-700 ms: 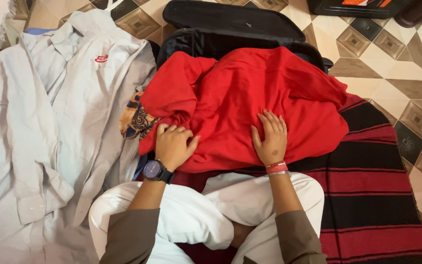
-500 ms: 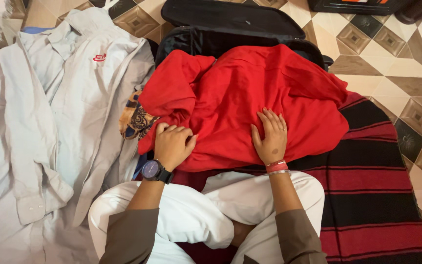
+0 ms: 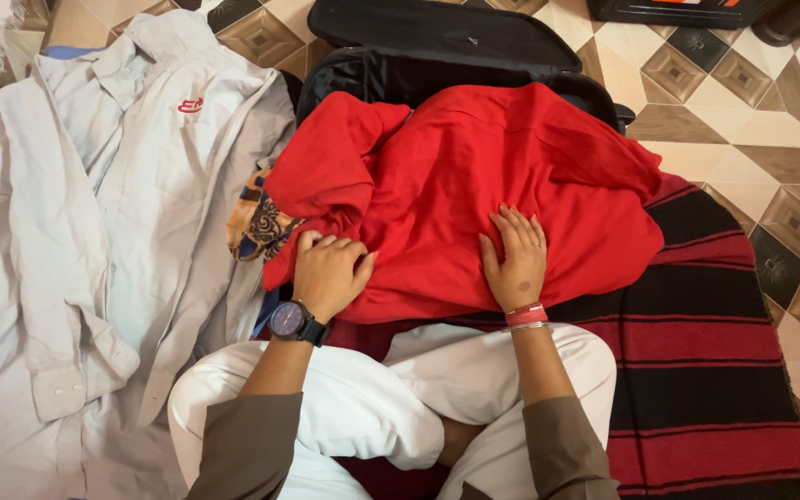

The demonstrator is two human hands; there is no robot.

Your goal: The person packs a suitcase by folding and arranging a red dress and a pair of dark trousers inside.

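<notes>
The red garment (image 3: 474, 185) lay heaped over the open black suitcase (image 3: 446, 37), spilling off its near edge toward the person's crossed legs and onto the red-and-black striped blanket (image 3: 706, 370). It looked like thin, soft cloth — light, limp, full of loose folds, likely to slump and slide rather than keep any shape.

The left hand (image 3: 331, 273) sat at the garment's near-left corner, fingers curled in and closed on a bunched fold of the hem. The right hand (image 3: 514, 257) rested to the right of it on the same near edge, palm down, fingers spread flat and gripping nothing — it simply pressed the cloth.

Such fabric would probably be best taken by an edge or corner, pinched through a gathered fold as the left hand had it; a flat palm could only smooth or pin it.

Left of the garment lay a patterned yellow-and-navy cloth (image 3: 256, 227), partly tucked beneath it, and beyond that a spread pale grey shirt (image 3: 94, 231). The tiled floor (image 3: 770, 139) showed right of the suitcase.
</notes>
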